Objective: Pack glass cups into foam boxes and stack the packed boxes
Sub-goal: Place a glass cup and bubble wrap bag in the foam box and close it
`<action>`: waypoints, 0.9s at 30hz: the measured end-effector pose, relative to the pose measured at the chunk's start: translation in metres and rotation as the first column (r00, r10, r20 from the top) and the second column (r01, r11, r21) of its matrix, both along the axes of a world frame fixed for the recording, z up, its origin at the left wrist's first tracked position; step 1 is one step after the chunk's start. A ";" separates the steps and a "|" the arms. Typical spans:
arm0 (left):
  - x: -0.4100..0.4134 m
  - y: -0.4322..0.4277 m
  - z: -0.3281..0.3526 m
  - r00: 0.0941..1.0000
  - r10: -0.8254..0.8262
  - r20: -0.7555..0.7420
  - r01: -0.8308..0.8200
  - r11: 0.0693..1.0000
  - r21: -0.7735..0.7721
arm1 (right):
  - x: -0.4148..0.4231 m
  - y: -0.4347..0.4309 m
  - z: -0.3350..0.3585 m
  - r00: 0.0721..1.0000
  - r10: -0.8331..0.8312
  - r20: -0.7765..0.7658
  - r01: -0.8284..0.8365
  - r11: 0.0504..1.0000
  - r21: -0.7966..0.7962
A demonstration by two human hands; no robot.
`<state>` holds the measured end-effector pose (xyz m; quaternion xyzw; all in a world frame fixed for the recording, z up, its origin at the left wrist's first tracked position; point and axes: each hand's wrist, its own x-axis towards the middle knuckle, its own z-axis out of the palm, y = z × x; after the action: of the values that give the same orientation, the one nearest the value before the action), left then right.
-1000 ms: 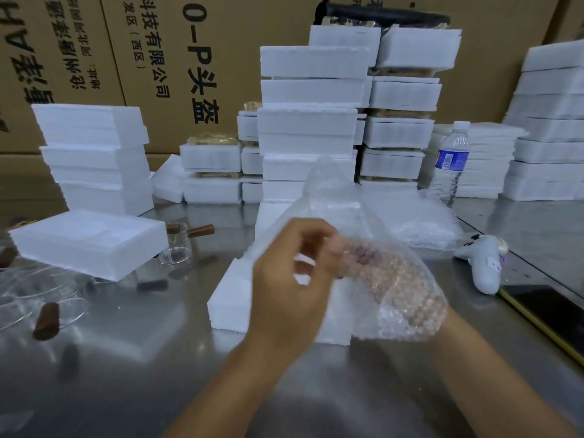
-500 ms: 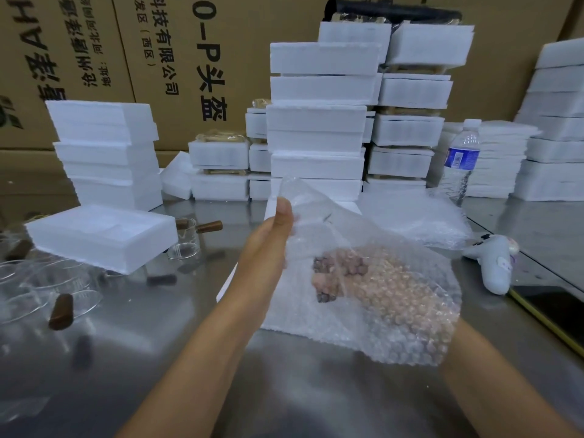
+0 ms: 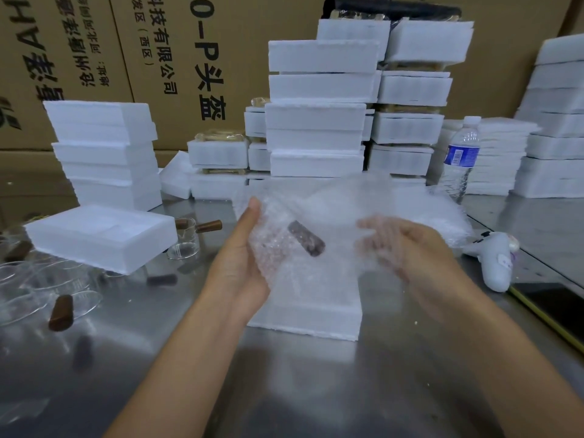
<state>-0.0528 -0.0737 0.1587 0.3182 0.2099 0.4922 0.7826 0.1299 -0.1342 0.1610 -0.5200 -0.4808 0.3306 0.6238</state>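
wrapping step | left hand gripped bubble wrap round cup, right hand lay spread | next, I'd guess: near foam box, gently

Glass cup veiled by bubble wrap, only its handle discernible, fingers of right hand blurred behind it, phone cropped at edge

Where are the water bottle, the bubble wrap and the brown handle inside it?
water bottle [image 3: 462, 156], head view, on its blue label.
bubble wrap [image 3: 335, 216], head view, on the loose sheet just right of the handle.
brown handle [image 3: 306, 238], head view, on its middle, seen through the wrap.
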 end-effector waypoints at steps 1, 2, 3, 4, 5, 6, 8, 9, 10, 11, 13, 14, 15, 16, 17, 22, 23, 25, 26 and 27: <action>0.000 0.001 -0.001 0.998 0.025 0.055 -0.025 1.000 -0.011 | 0.003 0.002 -0.003 0.989 -0.137 -0.048 0.141 0.988 0.067; 0.002 0.002 -0.002 0.993 0.054 0.103 -0.053 0.998 -0.014 | 0.004 0.003 -0.003 0.962 -0.254 -0.103 0.264 0.958 0.108; 0.004 0.002 -0.003 0.985 0.084 0.151 -0.082 0.996 -0.015 | 0.003 0.005 -0.004 0.945 -0.295 -0.140 0.313 0.941 0.131; 0.006 0.001 -0.005 0.974 0.107 0.199 -0.105 0.994 -0.023 | 0.000 0.007 -0.006 0.949 -0.277 -0.150 0.296 0.947 0.124; 0.007 0.001 -0.007 0.963 0.125 0.238 -0.120 0.992 -0.034 | -0.001 0.010 -0.010 0.968 -0.211 -0.134 0.224 0.969 0.099; 0.009 0.000 -0.008 0.955 0.140 0.263 -0.133 0.990 -0.044 | -0.007 0.011 -0.010 0.985 -0.125 -0.121 0.133 0.989 0.063; 0.010 -0.001 -0.011 0.950 0.157 0.269 -0.152 0.988 -0.040 | -0.015 0.011 -0.013 0.998 0.056 -0.026 -0.055 0.998 0.028; 0.011 -0.001 -0.011 0.955 0.150 0.257 -0.149 0.989 -0.022 | -0.016 0.011 -0.016 0.992 0.112 0.059 -0.115 0.993 0.038; 0.012 -0.001 -0.012 0.961 0.132 0.241 -0.136 0.991 0.002 | -0.019 0.008 -0.017 0.985 0.140 0.105 -0.147 0.987 0.064; 0.013 0.000 -0.013 0.969 0.113 0.222 -0.123 0.992 0.031 | -0.019 0.008 -0.018 0.984 0.133 0.119 -0.145 0.984 0.104; 0.014 0.000 -0.013 0.981 0.086 0.177 -0.104 0.990 0.093 | -0.016 0.007 -0.019 0.997 0.047 0.067 -0.057 0.986 0.155; 0.016 -0.001 -0.013 0.985 0.080 0.152 -0.099 0.987 0.123 | -0.014 0.006 -0.017 0.999 0.012 0.037 -0.017 0.988 0.152; 0.017 -0.001 -0.014 0.988 0.085 0.127 -0.105 0.982 0.156 | -0.012 0.007 -0.017 0.999 -0.019 0.030 0.015 0.989 0.145; 0.018 -0.001 -0.014 0.989 0.104 0.105 -0.123 0.975 0.187 | -0.012 0.007 -0.016 0.999 -0.041 0.022 0.038 0.991 0.130; 0.019 -0.002 -0.015 0.988 0.127 0.089 -0.144 0.966 0.216 | -0.010 0.007 -0.015 0.999 -0.053 -0.001 0.052 0.991 0.127; 0.018 -0.001 -0.018 0.992 0.123 0.019 -0.122 0.928 0.351 | -0.008 0.003 -0.010 0.989 -0.037 -0.144 0.060 0.985 0.164; 0.018 -0.001 -0.018 0.993 0.117 0.006 -0.111 0.923 0.369 | -0.008 0.002 -0.010 0.985 -0.023 -0.171 0.054 0.982 0.179; 0.017 0.000 -0.018 0.993 0.114 -0.017 -0.099 0.917 0.387 | -0.008 0.002 -0.009 0.973 -0.010 -0.231 0.059 0.977 0.206; 0.016 0.000 -0.019 0.992 0.119 -0.034 -0.096 0.912 0.398 | -0.008 0.002 -0.008 0.966 -0.009 -0.259 0.068 0.973 0.218; 0.016 0.001 -0.020 0.990 0.127 -0.059 -0.092 0.907 0.411 | -0.008 0.003 -0.008 0.958 -0.008 -0.287 0.077 0.970 0.229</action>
<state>-0.0364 -0.0729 0.1391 0.4823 0.1534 0.5543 0.6608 0.1221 -0.1310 0.1530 -0.3988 -0.4111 0.3281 0.7512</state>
